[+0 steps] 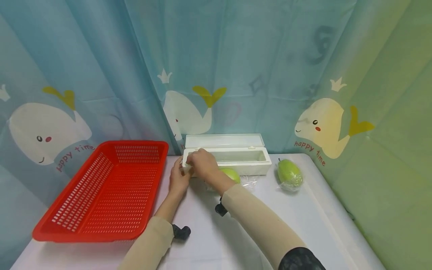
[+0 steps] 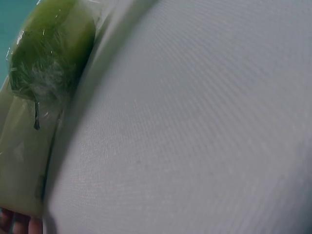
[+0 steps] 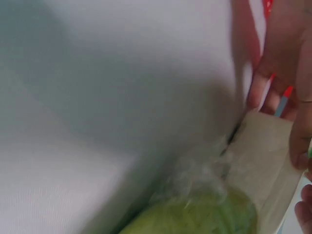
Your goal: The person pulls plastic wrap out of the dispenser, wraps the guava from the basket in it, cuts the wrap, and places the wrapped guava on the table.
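Observation:
A long white lidded box (image 1: 243,169) stands at the table's back, its lid (image 1: 224,141) raised. My left hand (image 1: 179,179) grips the box's left end, fingertips showing at its edge in the left wrist view. Over the same end, my right hand (image 1: 204,164) has its fingers bent down at the rim; I cannot tell whether they pinch anything. In front of the box lies a green pear-like fruit (image 1: 231,174) in clear film (image 1: 249,181), partly hidden by my right forearm. Its stem points toward my left hand in the left wrist view.
A large red perforated plastic basket (image 1: 118,198) stands on the left of the white-covered table (image 1: 202,232). Another film-wrapped green fruit (image 1: 289,173) lies right of the box. A whale-print curtain (image 1: 243,75) hangs close behind.

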Available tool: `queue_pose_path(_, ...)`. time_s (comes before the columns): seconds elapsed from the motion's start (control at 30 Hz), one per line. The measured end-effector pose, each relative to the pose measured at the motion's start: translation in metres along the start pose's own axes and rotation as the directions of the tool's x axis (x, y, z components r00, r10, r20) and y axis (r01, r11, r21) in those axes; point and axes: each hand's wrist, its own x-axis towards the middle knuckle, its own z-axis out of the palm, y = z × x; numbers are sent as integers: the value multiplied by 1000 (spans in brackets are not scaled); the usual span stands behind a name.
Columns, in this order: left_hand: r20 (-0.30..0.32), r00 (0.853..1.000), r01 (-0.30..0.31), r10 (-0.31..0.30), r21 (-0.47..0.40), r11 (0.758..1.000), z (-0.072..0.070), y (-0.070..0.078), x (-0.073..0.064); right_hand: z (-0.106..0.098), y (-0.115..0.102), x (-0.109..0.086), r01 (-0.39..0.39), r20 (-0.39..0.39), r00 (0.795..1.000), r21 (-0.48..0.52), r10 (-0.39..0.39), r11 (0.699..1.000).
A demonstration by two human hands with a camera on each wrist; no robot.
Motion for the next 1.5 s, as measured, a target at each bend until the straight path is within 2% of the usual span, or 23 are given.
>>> queue_pose_path(0.1,9,1000,8,-8,-13,1000,0,-1,1,0,2,0,12,3,1000,19,-12,1000)
queue_pose_path(0.23,8,1000,13,-13,-35,999,0,-2,4,0,4,-1,34,5,999,-5,-34,999)
queue_pose_path(0.5,-5,1000,-24,24,-61,998,4,-3,5,-3,7,-4,41,-2,999,-59,-41,997)
queue_pose_path(0.63,-13,1000,-17,16,-57,998,5,-3,4,-4,8,-5,48,4,999,-70,-48,996)
queue_pose_path(1.0,-5,1000,-4,3,-25,1000,3,-4,5,-4,9,-8,23,25,999,-84,-21,996)
queue_pose_path(1.17,2,1000,5,-5,2,1000,3,-5,5,-4,15,-13,-16,39,999,-74,19,997)
queue_pose_path(1.5,11,1000,7,-7,-10,1000,4,-6,4,-6,29,-22,-43,41,998,-48,45,998)
